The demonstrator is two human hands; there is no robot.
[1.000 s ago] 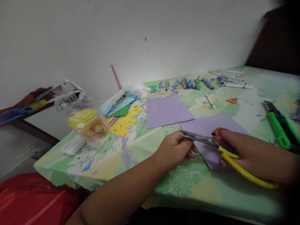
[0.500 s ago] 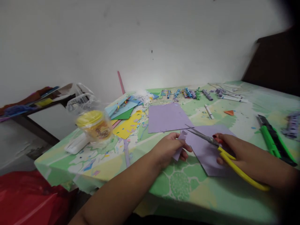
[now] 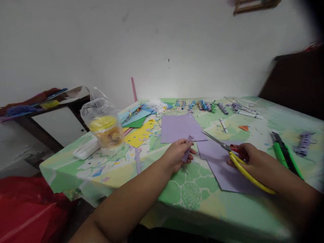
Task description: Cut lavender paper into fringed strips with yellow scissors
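Between the fingers of my left hand (image 3: 178, 156) is a small strip of purple paper (image 3: 186, 153), with notches at its upper end. My right hand (image 3: 249, 160) grips a pair of scissors (image 3: 222, 145) with yellow and red handles. The blades look nearly closed and point up and left, apart from the strip. Beneath the scissors lies a purple sheet (image 3: 225, 170) with a stepped left edge. Another purple sheet (image 3: 179, 128) rests flat just beyond my hands.
Right of my right hand is a green box cutter (image 3: 285, 153). A yellow-lidded tub (image 3: 105, 131) in a clear bag stands at the left. Rolled paper pieces (image 3: 205, 105), a white marker (image 3: 223, 125), a yellow sheet (image 3: 138, 135) and paper scraps lie on the patterned tablecloth (image 3: 191, 195).
My left hand has drawn slightly left with the strip, which is now turned and shows less of its face. The scissors' blades appear closer together. The whole view has shifted a little.
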